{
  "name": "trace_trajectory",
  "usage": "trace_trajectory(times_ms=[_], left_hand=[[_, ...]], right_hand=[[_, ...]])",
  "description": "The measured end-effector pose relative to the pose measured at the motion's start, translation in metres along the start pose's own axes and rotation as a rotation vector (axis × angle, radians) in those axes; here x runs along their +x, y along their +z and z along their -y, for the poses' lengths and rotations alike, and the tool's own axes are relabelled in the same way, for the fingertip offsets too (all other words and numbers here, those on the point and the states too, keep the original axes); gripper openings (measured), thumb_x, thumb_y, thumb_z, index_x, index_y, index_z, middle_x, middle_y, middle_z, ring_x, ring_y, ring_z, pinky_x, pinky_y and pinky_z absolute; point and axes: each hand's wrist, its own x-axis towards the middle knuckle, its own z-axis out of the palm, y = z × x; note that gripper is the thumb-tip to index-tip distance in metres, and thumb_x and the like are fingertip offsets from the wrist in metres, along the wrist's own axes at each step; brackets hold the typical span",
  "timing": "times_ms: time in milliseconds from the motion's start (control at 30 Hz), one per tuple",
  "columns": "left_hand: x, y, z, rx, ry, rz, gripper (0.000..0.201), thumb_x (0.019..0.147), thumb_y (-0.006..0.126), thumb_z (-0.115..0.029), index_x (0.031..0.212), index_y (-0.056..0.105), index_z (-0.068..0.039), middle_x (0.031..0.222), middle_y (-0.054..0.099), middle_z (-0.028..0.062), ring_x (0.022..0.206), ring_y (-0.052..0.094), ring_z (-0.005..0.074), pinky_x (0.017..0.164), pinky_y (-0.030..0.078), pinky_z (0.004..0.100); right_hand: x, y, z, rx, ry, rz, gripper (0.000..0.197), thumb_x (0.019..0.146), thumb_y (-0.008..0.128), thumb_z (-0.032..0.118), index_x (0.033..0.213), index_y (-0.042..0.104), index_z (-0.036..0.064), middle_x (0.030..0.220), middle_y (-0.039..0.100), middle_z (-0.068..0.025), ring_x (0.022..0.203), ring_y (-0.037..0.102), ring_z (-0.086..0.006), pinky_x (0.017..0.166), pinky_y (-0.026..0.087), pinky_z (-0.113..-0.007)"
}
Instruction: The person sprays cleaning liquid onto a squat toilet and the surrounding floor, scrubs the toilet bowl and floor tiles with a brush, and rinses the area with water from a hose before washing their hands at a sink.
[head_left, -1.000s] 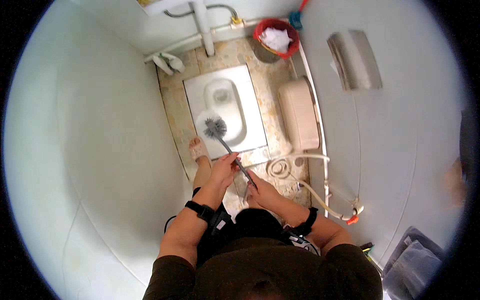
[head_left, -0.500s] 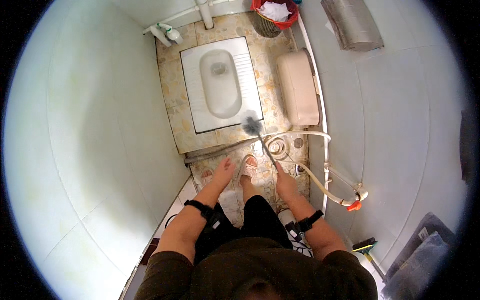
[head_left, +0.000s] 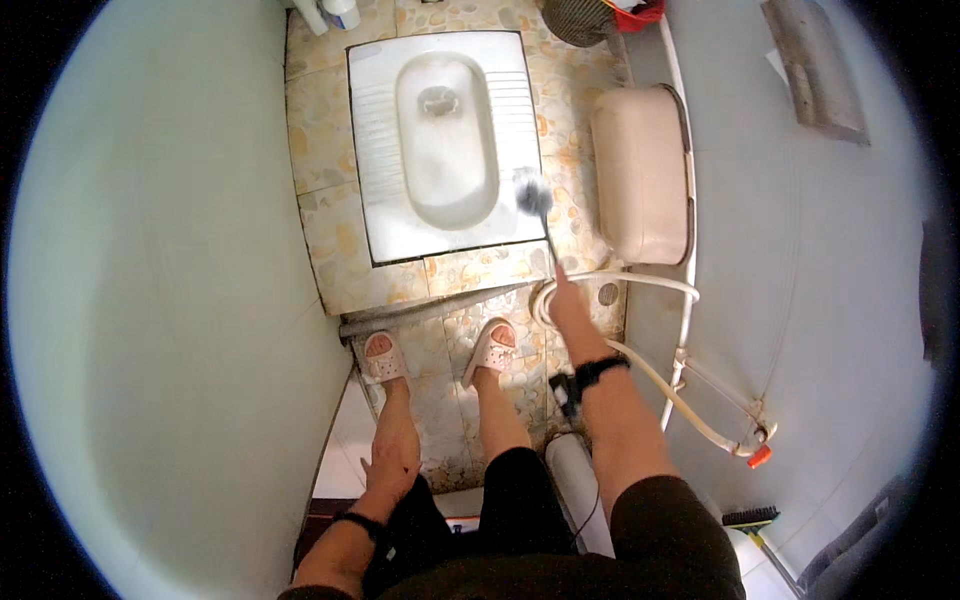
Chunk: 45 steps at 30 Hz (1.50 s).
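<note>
Head view: right hand [head_left: 567, 302] wraps its fingers round the handle of a grey brush [head_left: 534, 195], its blurred bristles over the right edge of the white squat pan [head_left: 445, 170]. Left hand [head_left: 393, 478] is low by the left knee (finger spread: cannot tell). Pebble-patterned tile floor [head_left: 332, 235] surrounds the pan, then steps down to pale sandals [head_left: 388, 367]. Pale hose [head_left: 637, 276] loops near the right hand; beige bin [head_left: 640, 175] sits along the right wall [head_left: 840, 250], smooth and grey.
</note>
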Motion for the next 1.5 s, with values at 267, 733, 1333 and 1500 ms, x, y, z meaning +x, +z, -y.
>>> trace_trajectory(times_ms=[267, 733, 1333, 1500], left_hand=[[0.016, -0.020, -0.002, 0.083, 0.063, -0.243, 0.061, 0.068, 0.048, -0.032, 0.116, 0.024, -0.004, 0.123, 0.014, 0.0180, 0.114, 0.011, 0.0340, 0.085, 0.011, 0.0560], [0.064, -0.065, -0.056, -0.800, 0.143, -0.367, 0.033, 0.068, 0.049, -0.008, 0.099, 0.043, 0.001, 0.095, 0.048, 0.0160, 0.091, 0.046, 0.0278, 0.078, 0.035, 0.0315], [0.065, -0.044, -0.019, -1.133, 0.101, -0.272, 0.028, 0.073, 0.048, -0.008, 0.100, 0.042, -0.002, 0.093, 0.048, 0.0068, 0.086, 0.045, 0.0148, 0.076, 0.035, 0.0242], [0.066, -0.029, -0.022, -1.126, 0.131, -0.220, 0.027, 0.074, 0.045, -0.010, 0.099, 0.043, -0.001, 0.092, 0.050, 0.0088, 0.084, 0.048, 0.0151, 0.073, 0.037, 0.0237]], right_hand=[[0.098, -0.102, 0.080, -0.023, -0.039, -0.229, 0.045, 0.074, 0.031, 0.006, 0.118, 0.024, 0.0134, 0.090, 0.049, -0.0210, 0.078, 0.050, -0.0312, 0.065, 0.042, -0.037], [0.143, -0.134, 0.128, 0.019, -0.087, -0.299, 0.042, 0.074, 0.032, 0.005, 0.115, 0.029, 0.0143, 0.088, 0.050, -0.0208, 0.079, 0.050, -0.0321, 0.067, 0.042, -0.037], [-0.035, 0.038, -0.009, 0.164, -0.051, -0.053, 0.044, 0.077, 0.027, 0.007, 0.120, 0.022, 0.0170, 0.087, 0.047, -0.0275, 0.078, 0.049, -0.0366, 0.066, 0.038, -0.040], [-0.077, 0.086, 0.087, 0.308, -0.244, 0.311, 0.048, 0.074, 0.029, 0.007, 0.120, 0.021, 0.0163, 0.086, 0.049, -0.0259, 0.079, 0.049, -0.0341, 0.070, 0.037, -0.036]])
